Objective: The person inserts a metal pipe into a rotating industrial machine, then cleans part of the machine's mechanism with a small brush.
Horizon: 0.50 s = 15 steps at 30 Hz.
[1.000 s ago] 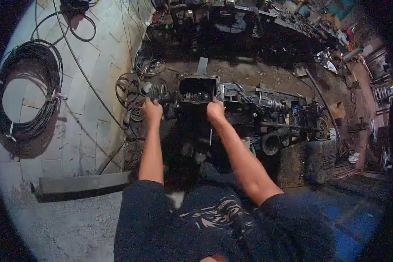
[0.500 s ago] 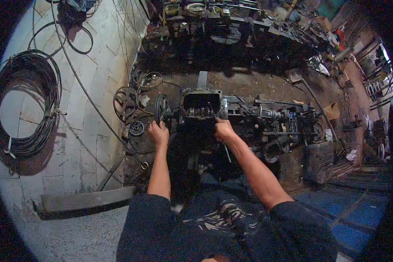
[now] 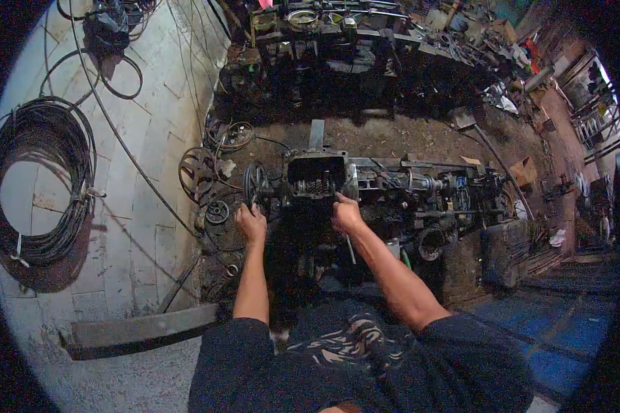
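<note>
The fingers of my left hand are wrapped on the lower rim of a dark pulley wheel, at the left side of an open metal gearbox housing. Inside the housing a row of gears shows. At the housing's front right corner, my right hand is closed round a thin metal rod, whose lower end sticks out below the fist. The rod's upper part is dark and hard to make out against the housing.
Coiled black cable hangs on the pale wall at the left. Spoked wheels lie beside the machine. A long lathe-like bed extends right. A shovel rests on the floor behind, and a cluttered bench stands at the back.
The whole view has shifted slightly, with the machine lower in the picture. My right hand and the rod have moved a little to the left. My left hand stays at the wheel rim.
</note>
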Available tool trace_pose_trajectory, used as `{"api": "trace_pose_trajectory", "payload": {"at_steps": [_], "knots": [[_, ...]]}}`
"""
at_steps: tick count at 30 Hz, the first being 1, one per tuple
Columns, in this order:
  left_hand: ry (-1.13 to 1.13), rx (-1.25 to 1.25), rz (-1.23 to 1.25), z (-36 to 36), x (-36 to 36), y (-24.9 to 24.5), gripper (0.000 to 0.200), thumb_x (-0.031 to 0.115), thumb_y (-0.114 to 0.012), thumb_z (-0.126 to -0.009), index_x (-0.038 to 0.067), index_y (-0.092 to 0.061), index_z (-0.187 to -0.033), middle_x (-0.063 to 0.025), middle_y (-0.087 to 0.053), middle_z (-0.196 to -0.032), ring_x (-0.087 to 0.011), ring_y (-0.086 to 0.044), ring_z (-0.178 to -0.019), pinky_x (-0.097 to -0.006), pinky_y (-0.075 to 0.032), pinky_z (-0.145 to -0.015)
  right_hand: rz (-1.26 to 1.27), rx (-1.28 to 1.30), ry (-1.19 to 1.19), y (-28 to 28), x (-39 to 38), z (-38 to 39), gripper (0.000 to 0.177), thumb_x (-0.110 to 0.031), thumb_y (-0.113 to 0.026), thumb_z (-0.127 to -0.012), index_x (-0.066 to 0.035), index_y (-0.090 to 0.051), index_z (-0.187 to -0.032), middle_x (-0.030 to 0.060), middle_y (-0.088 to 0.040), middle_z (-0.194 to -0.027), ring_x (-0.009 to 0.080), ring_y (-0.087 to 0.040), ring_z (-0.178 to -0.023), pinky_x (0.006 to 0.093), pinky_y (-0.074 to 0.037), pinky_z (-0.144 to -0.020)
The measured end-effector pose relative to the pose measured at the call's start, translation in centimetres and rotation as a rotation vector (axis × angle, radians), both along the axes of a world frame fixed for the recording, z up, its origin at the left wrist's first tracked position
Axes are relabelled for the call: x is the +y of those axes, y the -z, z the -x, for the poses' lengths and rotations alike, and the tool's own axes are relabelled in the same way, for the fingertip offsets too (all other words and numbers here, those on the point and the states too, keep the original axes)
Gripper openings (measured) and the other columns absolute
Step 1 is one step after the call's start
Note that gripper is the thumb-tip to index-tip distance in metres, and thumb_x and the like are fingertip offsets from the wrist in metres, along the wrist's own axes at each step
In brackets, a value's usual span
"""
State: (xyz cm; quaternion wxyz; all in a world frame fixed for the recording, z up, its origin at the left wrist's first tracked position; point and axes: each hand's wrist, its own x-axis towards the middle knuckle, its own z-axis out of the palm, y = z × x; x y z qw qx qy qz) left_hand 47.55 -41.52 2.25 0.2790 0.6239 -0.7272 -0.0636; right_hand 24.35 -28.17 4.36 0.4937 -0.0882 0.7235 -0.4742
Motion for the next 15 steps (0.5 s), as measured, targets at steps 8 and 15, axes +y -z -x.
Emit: {"api": "trace_pose_trajectory", "payload": {"at_steps": [8, 15], "knots": [[0.046, -0.08, -0.154, 0.0, -0.7, -2.7, 0.027, 0.02, -0.061, -0.085, -0.007, -0.058, -0.08, -0.0256, -0.059, -0.074, -0.0445, -0.057, -0.071, -0.0513, -0.044, -0.064, 0.118, -0.055, 0.12, 0.0, -0.8, -2.8, 0.055, -0.009, -0.043, -0.091, -0.014, -0.031, -0.144, 0.001, -0.038, -0.053, 0.0151, -0.038, -0.036, 0.0317, -0.033, -0.033], [0.073, -0.038, 0.057, -0.7, 0.0, 0.2, 0.03, 0.02, -0.059, -0.086, -0.008, -0.057, -0.078, -0.0237, -0.058, -0.069, -0.0413, -0.058, -0.067, -0.0502, -0.044, -0.061, 0.085, -0.089, 0.043, -1.9, 0.7, -1.6, 0.036, -0.008, -0.046, -0.087, -0.003, -0.052, -0.121, -0.0004, -0.044, -0.06, 0.0137, -0.041, -0.04, 0.0316, -0.033, -0.037]]}}
